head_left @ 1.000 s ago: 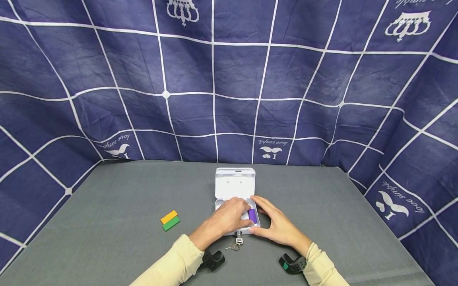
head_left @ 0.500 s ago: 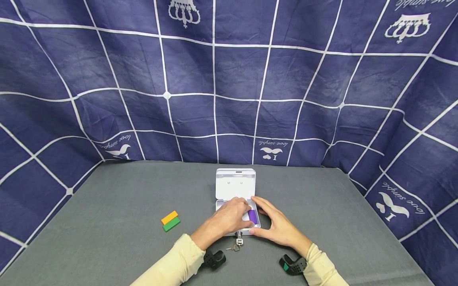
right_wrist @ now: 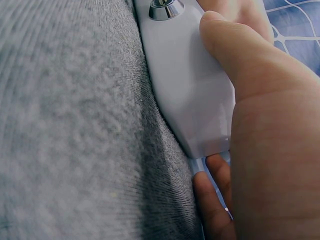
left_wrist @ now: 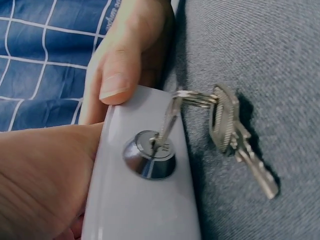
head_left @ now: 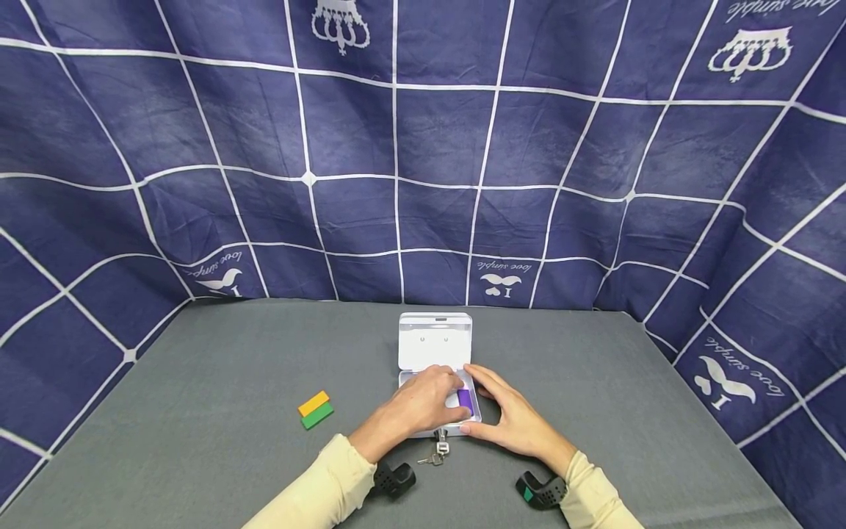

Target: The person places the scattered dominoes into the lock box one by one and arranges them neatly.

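A small white lock box (head_left: 477, 408) stands with its lid (head_left: 435, 342) raised. Over the box, my left hand (head_left: 429, 397) reaches in with curled fingers. Its thumb and index finger sit at the two ends of a purple block (head_left: 465, 402) inside and appear to pinch it; the other fingertips are hidden. My right hand (head_left: 512, 419) holds the right side of the box, thumb on the front, fingers along the side. In the left wrist view, a key sits in the round lock (left_wrist: 150, 155) on the box front, with a second key (left_wrist: 257, 172) hanging from its ring.
An orange block (head_left: 313, 403) and a green block (head_left: 317, 416) lie side by side on the grey table (head_left: 251, 353), left of the box. Behind the table hangs a blue cloth (head_left: 436, 132) with white lines. Black wrist bands (head_left: 542, 490) are on both arms.
Both hands stay at the box in nearly the same pose. The purple block has shifted very slightly to the left under my left hand.
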A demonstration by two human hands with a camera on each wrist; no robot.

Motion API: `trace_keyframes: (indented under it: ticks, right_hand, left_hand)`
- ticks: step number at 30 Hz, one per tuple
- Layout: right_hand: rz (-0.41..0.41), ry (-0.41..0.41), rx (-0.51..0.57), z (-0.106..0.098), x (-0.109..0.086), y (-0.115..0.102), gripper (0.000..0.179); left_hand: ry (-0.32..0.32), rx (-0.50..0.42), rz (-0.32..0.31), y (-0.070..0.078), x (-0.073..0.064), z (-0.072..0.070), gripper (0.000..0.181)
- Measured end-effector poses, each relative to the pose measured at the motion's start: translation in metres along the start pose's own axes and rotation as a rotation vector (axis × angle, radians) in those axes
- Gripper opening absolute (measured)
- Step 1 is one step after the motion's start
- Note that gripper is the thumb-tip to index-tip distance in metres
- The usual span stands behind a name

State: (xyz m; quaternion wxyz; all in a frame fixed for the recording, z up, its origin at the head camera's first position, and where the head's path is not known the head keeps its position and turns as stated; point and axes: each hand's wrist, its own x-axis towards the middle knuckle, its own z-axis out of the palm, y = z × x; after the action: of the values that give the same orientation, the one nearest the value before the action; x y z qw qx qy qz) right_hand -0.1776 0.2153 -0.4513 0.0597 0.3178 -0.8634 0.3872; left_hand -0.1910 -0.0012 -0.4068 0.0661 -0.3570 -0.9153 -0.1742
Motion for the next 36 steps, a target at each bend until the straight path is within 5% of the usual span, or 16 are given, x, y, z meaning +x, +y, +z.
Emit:
trace_keyframes:
  ticks: [9, 17, 23, 36]
  right_hand:
    - [-0.005, 0.004, -0.013, 0.000, 0.000, 0.001, 0.089]
    - [-0.011, 0.002, -0.021, 0.000, 0.001, 0.001, 0.090]
    - [-0.006, 0.005, -0.030, 0.000, 0.001, 0.000, 0.090]
    - [0.000, 0.005, -0.026, 0.000, 0.000, -0.001, 0.090]
  left_hand:
    - [0.036, -0.059, 0.022, -0.003, -0.006, -0.012, 0.033]
    - [0.167, -0.122, 0.127, -0.009, -0.020, -0.026, 0.025]
    - [0.156, -0.209, 0.148, -0.014, -0.033, -0.040, 0.024]
    - [0.153, -0.173, 0.098, -0.034, -0.061, -0.056, 0.022]
